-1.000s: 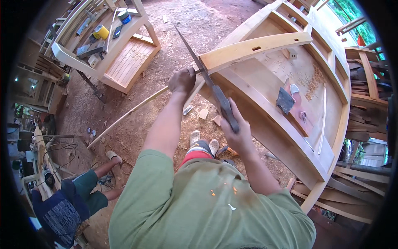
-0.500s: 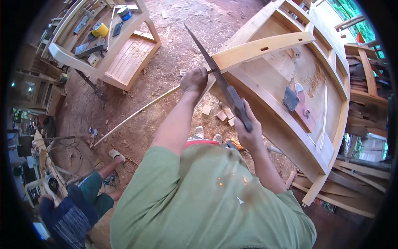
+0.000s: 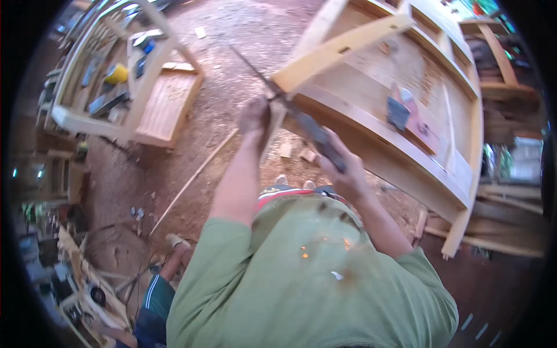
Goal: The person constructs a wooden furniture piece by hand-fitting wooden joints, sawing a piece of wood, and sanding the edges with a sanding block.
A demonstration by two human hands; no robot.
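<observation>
The right hand [image 3: 343,165] wraps its fingers round the handle of a saw [image 3: 312,132]. The left hand [image 3: 254,116], blurred, is closed on a thin stick [image 3: 194,182] slanting down to its lower left. The blade crosses just beside the near end of a curved board [image 3: 342,51], which lies across a big wooden frame [image 3: 377,119]. A yellow container [image 3: 116,73] sits at upper left.

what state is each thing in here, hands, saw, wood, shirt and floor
right hand: closed around the saw's handle
left hand: closed on the thin stick
saw: held aslant, blade by the curved board's near end; contact unclear
thin stick: slanting down leftward from the fist
curved board: lying across the big frame
big frame: open-topped
wood blocks: loose on the floor
shirt: spotted
floor: littered
</observation>
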